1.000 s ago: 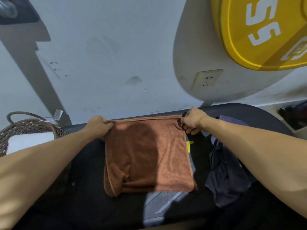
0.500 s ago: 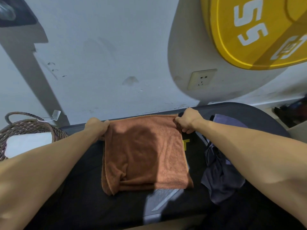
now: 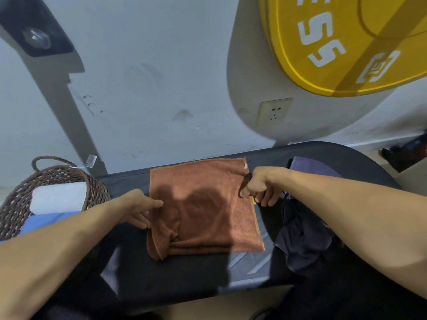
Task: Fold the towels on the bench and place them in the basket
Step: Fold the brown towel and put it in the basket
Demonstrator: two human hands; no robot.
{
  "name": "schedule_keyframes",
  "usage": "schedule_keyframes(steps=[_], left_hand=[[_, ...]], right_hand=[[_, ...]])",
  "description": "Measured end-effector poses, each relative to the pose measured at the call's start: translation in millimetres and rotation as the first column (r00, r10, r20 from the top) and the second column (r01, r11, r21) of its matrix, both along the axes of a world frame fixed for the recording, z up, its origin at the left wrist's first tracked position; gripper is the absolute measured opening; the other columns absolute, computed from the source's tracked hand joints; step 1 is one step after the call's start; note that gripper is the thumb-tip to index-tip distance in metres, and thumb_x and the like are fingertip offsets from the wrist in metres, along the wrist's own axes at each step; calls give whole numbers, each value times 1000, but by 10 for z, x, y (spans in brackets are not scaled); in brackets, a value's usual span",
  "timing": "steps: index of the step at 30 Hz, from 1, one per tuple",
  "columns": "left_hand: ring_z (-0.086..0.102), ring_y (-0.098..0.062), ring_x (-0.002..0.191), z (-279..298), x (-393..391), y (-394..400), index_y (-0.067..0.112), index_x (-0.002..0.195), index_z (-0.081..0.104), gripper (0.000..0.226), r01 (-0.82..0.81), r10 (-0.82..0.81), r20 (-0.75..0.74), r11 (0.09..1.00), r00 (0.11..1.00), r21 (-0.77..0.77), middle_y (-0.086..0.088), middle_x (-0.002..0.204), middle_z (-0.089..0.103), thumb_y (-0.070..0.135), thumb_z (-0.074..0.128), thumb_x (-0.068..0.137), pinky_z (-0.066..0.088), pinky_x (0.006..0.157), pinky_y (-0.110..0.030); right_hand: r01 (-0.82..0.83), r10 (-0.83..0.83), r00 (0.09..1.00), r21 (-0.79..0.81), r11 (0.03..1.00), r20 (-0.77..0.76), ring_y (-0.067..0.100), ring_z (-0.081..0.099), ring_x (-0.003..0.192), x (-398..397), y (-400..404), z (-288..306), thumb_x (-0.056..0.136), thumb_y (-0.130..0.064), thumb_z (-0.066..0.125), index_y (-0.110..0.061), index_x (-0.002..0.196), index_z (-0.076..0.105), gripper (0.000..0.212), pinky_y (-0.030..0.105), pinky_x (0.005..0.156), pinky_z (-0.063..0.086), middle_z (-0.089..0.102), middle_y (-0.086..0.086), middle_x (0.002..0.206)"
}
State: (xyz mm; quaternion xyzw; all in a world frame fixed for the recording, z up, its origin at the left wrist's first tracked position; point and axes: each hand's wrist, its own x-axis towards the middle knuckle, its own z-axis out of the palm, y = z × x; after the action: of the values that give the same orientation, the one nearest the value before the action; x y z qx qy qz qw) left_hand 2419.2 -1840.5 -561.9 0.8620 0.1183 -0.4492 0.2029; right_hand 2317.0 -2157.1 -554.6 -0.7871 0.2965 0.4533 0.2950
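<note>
**Brown towel flat on the bench, a hand at each side edge**

Four towels could be counted. One brown towel (image 3: pixel 203 204) lay spread on the black bench (image 3: pixel 129 181), folded into a rough square, its far edge close to the wall and its near left corner bunched into wrinkles. One dark towel (image 3: pixel 305 239) sat crumpled on the bench just to the right of it. Two more lay in the one wicker basket (image 3: pixel 97 192) at the left end of the bench: a white towel (image 3: pixel 57 198), folded, and a blue towel (image 3: pixel 44 221) beside it, partly hidden by the forearm.

Two hands were in view. The left hand (image 3: pixel 141 210) was at the brown towel's left edge, about halfway along it, thumb and forefinger stretched out and apart, their tips touching the cloth; the fingers were not curled round anything. The right hand (image 3: pixel 258 189) was at the right edge, below the far right corner. Its thumb pressed on top of the cloth near the hem while the other fingers curled down beside the edge; it looked like a pinch on the hem, though the fingers under the edge were hard to make out. The towel lay between the two hands, flat on the bench rather than lifted.

On the wall behind were one socket (image 3: pixel 275 111) and one yellow weight plate (image 3: pixel 346 42) hanging at the upper right.
</note>
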Motion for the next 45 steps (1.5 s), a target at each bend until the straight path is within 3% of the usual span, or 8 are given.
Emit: schedule_keyframes(steps=[6, 10, 19, 22, 27, 30, 37, 45], left_hand=[[75, -25, 72, 135, -314, -96, -4, 103, 64, 24, 111, -109, -46, 993, 993, 39, -16, 82, 75, 18, 67, 92, 61, 62, -32], [74, -24, 79, 195, -390, -138, -2, 105, 63, 15, 132, -132, 2, 991, 991, 25, -16, 89, 75, 9, 62, 95, 62, 70, -33], [72, -20, 75, 75, -674, 117, 2, 106, 63, 22, 104, -103, -57, 995, 993, 4, -14, 92, 74, 18, 67, 92, 57, 59, -27], [70, -18, 69, 49, -649, 215, 0, 108, 62, 24, 75, -75, -49, 997, 996, 4, -13, 90, 74, 18, 66, 93, 57, 57, -25], [67, -22, 78, 39, -569, 329, -2, 109, 62, 24, 88, -87, -30, 996, 996, 13, -19, 103, 72, 16, 65, 93, 58, 72, -30], [66, -19, 73, 37, -558, 333, -2, 108, 64, 24, 95, -95, -49, 995, 994, 6, -16, 97, 71, 16, 66, 93, 56, 63, -26], [62, -17, 66, 76, -457, 435, 4, 89, 68, 9, 152, -152, -110, 988, 982, -7, -9, 79, 70, 12, 67, 91, 53, 61, -27], [64, -15, 55, 49, -418, 370, 9, 82, 66, 28, 412, -447, 47, 856, 893, 313, -2, 65, 70, 35, 69, 88, 51, 54, -26]], right_hand=[[19, -17, 999, 42, 999, -38, 22, 65, 74, -375, 313, 16, 101, -23, 50, -6, 82, 55, 26, 31, 68, 54, 63, 7, 79], [33, -23, 998, -152, 988, 66, 24, 65, 52, -586, 520, -31, 92, -14, 60, 1, 69, 63, 27, 30, 45, 57, 70, 14, 67], [61, -13, 959, -163, 985, 284, 26, 72, 55, -879, 477, -202, 90, -24, 65, -3, 74, 66, 27, 38, 55, 62, 73, 14, 66], [45, -15, 977, -138, 989, 214, 22, 69, 53, -835, 452, -163, 86, -13, 63, -6, 70, 65, 18, 35, 61, 61, 73, 11, 68], [106, -106, 990, 8, 994, 88, 11, 59, 40, -846, 388, -62, 94, -14, 61, -6, 74, 56, 22, 20, 39, 49, 62, 6, 64], [46, -49, 995, -29, 999, -84, 12, 57, 54, -863, 457, -84, 101, -25, 52, -4, 85, 58, 27, 23, 51, 51, 60, 5, 73], [24, -23, 992, 9, 1000, -121, 12, 62, 65, -807, 374, -90, 100, -23, 54, -4, 89, 62, 24, 23, 65, 54, 67, 7, 87], [-102, 93, 963, -24, 994, -253, 12, 63, 68, -534, 336, -87, 92, -40, 65, -2, 107, 60, 41, 22, 62, 52, 69, 4, 110]])
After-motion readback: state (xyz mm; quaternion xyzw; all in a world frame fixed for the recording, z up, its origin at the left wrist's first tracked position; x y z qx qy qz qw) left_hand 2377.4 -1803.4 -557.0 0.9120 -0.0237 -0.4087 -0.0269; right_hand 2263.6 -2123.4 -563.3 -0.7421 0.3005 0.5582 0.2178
